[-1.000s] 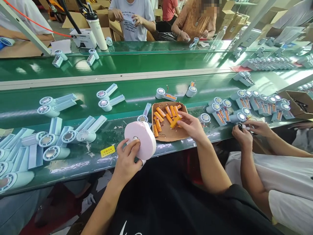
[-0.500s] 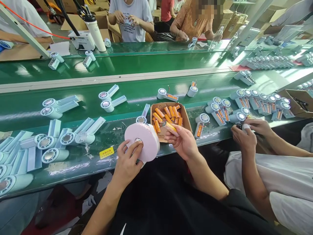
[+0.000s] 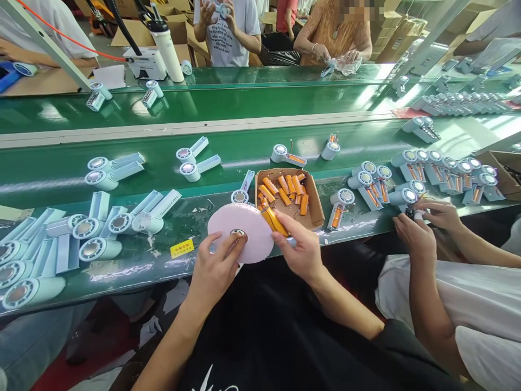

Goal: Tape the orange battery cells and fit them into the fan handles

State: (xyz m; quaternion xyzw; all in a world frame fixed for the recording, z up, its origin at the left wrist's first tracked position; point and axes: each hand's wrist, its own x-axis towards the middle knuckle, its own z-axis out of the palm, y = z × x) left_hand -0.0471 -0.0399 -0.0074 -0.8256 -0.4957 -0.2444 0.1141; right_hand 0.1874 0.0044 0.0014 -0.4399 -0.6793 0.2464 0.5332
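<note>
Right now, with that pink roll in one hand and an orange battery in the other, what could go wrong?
The left hand holds the big pink tape roll at the green bench's edge, so a loose grip could drop it into the lap. The right hand pinches an orange cylindrical battery with thin wires, which might snag. The brown cardboard tray of batteries sits right behind and could be knocked.

Cardboard tray (image 3: 315,203) blocks right; belt (image 3: 228,155) beyond open.
</note>
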